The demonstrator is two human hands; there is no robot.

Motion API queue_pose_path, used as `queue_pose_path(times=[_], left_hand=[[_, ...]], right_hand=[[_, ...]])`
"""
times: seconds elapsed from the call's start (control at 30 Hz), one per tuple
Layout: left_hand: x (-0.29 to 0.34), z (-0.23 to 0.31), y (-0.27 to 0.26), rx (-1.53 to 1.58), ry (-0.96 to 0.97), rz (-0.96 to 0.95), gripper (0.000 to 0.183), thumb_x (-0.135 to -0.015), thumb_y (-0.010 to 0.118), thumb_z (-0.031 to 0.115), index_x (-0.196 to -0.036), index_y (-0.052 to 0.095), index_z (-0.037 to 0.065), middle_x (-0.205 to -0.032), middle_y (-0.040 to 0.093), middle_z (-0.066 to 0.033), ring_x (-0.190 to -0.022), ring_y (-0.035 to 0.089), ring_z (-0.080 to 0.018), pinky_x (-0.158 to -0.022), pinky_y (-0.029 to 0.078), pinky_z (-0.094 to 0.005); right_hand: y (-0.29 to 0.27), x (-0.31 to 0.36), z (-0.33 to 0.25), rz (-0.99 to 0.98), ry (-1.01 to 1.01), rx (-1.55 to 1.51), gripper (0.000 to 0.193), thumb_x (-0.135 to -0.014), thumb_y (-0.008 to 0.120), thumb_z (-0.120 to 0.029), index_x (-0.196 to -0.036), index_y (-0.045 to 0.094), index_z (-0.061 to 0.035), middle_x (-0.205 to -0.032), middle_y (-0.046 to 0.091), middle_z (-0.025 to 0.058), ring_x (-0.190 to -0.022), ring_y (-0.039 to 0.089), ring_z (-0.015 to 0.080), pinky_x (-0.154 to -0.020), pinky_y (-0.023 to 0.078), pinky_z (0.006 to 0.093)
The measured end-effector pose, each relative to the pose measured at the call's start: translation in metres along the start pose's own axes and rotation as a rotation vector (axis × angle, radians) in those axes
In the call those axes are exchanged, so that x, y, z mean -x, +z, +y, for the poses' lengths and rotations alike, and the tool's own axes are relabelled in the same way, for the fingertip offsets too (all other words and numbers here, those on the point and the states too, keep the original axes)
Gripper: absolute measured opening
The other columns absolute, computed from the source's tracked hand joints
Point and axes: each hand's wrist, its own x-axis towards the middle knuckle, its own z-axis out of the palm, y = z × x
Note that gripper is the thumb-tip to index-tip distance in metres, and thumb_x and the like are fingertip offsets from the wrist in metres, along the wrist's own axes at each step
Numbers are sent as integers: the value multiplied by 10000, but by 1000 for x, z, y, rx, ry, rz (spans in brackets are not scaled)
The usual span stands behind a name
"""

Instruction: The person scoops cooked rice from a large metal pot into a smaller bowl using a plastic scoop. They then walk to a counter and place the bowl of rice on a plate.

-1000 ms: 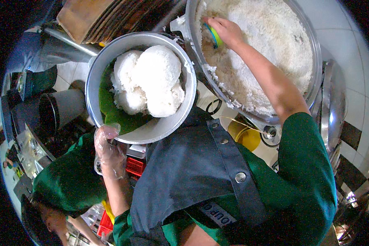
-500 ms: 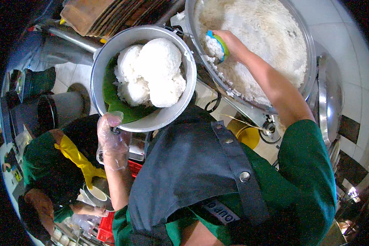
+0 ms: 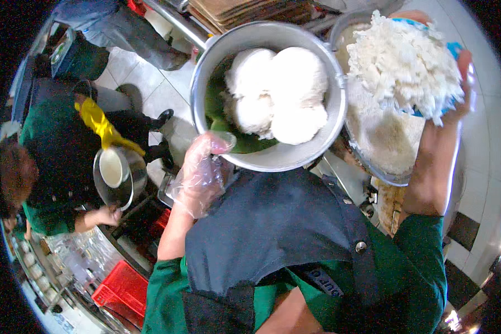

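Note:
My left hand, in a clear plastic glove, grips the near-left rim of a round metal pot. Inside lie several large rounded mounds of white rice, partly on a green leaf. To the right, my right hand is bare and wrapped round a blue bowl. Loose rice is heaped in that bowl and hides most of it. Below the raised bowl stands a big metal pan with rice stuck over its inside.
At the left, a co-worker with a yellow rubber glove holds a metal bowl with a white container inside. Another person's legs are at the upper left. Brown boards are stacked behind the pot. A red crate sits at the lower left.
My right hand has lifted the bowl out of the big pan, now heaped with rice, and moved it up and right. In the picture, the pot and my left hand sit farther right.

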Motion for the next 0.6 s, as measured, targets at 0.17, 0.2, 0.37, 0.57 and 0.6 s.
queue_pose_path(times=[0.17, 0.2, 0.37, 0.57, 0.6], left_hand=[[-4, 25, 31, 168, -3, -246, 76, -718, 572, 143, -761, 542, 88, -724, 503, -14, -688, 485, -124, -611, 419, -264], [-5, 26, 39, 135, 4, -262, 82, -718, 567, 134, -779, 539, 87, -738, 507, -20, -701, 495, -132, -630, 434, -275], [-10, 22, 66, 371, -149, -423, 62, -723, 563, 129, -719, 512, 95, -746, 507, -27, -691, 519, -158, -677, 502, -328], [-17, 8, 70, 334, -130, -452, 79, -727, 551, 157, -738, 494, 103, -713, 469, -5, -631, 507, -154, -585, 504, -329], [-22, 8, 70, 262, -145, -377, 112, -707, 560, 178, -770, 509, 100, -725, 495, -9, -674, 542, -163, -608, 516, -330]], right_hand=[[46, 28, -61, -140, -296, 174, 453, -782, 618, -426, -1065, 608, -72, -992, 621, 94, -945, 585, 211, -830, 460, 375], [67, 37, -64, -204, -372, 291, 455, -773, 627, -432, -1055, 612, -75, -981, 623, 94, -938, 586, 213, -821, 463, 378], [181, 67, -36, -470, -1035, 1355, 447, -746, 633, -479, -992, 635, -105, -924, 627, 100, -896, 591, 238, -770, 477, 392], [124, 33, -55, -155, -1112, 1236, 506, -696, 689, -517, -964, 648, -90, -859, 636, 120, -771, 588, 265, -693, 452, 347], [97, 23, -55, -63, -986, 1186, 513, -702, 672, -529, -969, 648, -92, -862, 637, 121, -777, 589, 268, -699, 453, 351]])
